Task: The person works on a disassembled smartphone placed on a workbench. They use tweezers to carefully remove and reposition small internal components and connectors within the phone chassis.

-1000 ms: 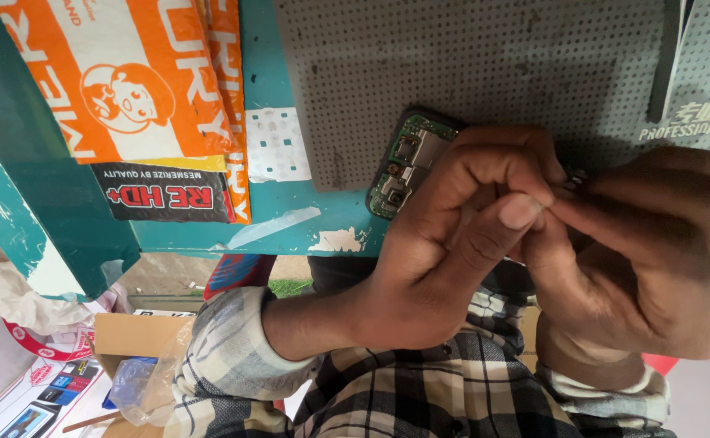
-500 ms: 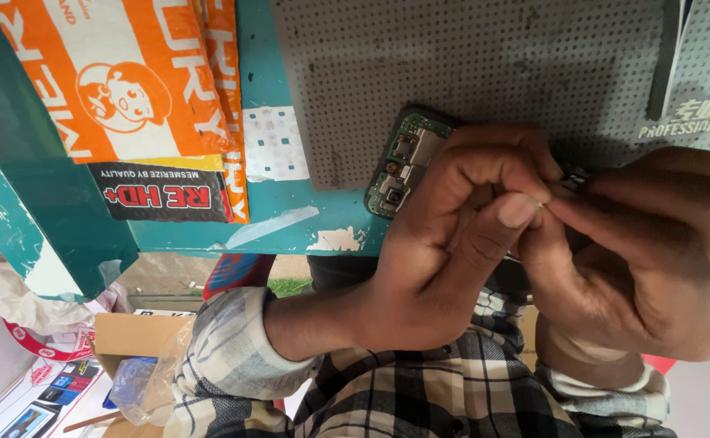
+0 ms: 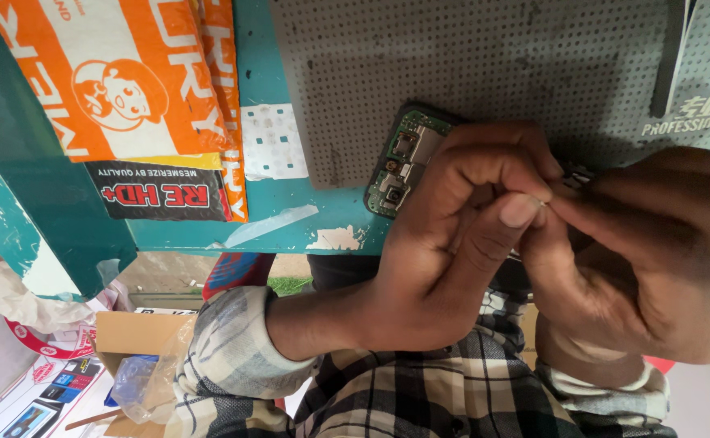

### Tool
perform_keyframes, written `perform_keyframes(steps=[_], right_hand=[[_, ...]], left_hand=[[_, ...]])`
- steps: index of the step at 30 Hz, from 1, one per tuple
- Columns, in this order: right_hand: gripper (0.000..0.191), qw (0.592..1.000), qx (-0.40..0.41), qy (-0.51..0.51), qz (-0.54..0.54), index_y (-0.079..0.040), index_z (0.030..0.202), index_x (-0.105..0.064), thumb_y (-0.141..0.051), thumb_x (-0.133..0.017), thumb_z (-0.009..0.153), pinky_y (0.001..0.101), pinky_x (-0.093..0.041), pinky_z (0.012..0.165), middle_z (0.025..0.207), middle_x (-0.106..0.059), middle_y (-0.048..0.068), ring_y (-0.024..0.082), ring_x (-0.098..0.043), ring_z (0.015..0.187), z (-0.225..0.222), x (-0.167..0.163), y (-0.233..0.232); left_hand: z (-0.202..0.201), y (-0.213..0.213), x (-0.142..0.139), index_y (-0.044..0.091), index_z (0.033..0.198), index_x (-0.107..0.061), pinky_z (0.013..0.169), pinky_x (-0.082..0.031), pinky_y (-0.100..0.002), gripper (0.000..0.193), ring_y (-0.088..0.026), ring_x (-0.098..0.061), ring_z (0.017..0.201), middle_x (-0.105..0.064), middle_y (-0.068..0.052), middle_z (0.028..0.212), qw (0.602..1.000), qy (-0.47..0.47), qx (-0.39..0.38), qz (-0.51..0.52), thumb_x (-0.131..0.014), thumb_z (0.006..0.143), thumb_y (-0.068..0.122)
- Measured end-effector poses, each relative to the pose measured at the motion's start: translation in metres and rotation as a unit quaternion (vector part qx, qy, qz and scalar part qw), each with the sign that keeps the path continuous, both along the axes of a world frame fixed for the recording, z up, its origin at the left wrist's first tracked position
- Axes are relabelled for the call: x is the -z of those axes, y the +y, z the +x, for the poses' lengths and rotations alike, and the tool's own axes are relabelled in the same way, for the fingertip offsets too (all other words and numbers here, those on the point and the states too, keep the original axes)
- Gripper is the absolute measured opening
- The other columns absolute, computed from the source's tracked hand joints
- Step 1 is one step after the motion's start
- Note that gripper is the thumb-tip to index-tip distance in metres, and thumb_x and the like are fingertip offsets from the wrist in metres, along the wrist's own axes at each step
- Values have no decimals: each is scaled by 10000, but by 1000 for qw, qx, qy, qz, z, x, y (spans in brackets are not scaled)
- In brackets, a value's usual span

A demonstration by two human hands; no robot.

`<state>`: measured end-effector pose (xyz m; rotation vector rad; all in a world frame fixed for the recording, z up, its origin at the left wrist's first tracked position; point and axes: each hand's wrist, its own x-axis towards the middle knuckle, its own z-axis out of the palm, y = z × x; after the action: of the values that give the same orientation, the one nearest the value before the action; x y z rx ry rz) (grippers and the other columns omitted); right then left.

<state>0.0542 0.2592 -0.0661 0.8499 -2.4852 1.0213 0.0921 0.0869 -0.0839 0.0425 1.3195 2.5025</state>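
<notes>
An opened phone (image 3: 403,162) with its green circuit board showing lies on a grey perforated mat (image 3: 468,65) at the edge of a teal table (image 3: 257,219). My left hand (image 3: 452,243) curls over the phone, with its thumb pressed toward the fingertips of my right hand (image 3: 639,259). The right hand's fingers pinch in at the phone's far side, where a small metal bit (image 3: 578,173) peeks out. Most of the phone is hidden under both hands. Both wrists wear plaid sleeves.
An orange and white printed packet (image 3: 128,97) with a black strip lies on the table to the left. A small white sticker sheet (image 3: 270,142) sits beside the mat. A dark tool (image 3: 669,57) rests at the upper right. Cardboard boxes and plastic bags (image 3: 128,365) lie below.
</notes>
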Motion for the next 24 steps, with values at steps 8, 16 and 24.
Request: perform_keyframes(steps=[8,16,24], right_hand=[[225,1000,13,-5,-21,91,1029,-656,27,-839,915,300,-541,583,941,-638,215,284,-672,780,4,4,-2],[217,1000,9,-1,-9,84,1005,-658,27,-836,896,311,-544,582,923,-642,220,297,-674,779,3,4,1],[211,1000,8,-5,5,85,1008,-661,31,-833,899,308,-539,584,916,-639,215,295,-669,776,1,1,0]], left_hand=[[3,2,3,32,1333,-473,929,-494,-183,85,-31,-531,1009,-492,-64,1277,1000,20,-12,-15,-458,1265,81],[3,2,3,31,1332,-472,925,-504,-185,85,-30,-535,1006,-494,-70,1279,999,23,-14,-21,-457,1263,78],[3,3,4,33,1335,-468,906,-516,-185,89,-27,-543,991,-496,-78,1281,999,18,-13,-25,-453,1256,71]])
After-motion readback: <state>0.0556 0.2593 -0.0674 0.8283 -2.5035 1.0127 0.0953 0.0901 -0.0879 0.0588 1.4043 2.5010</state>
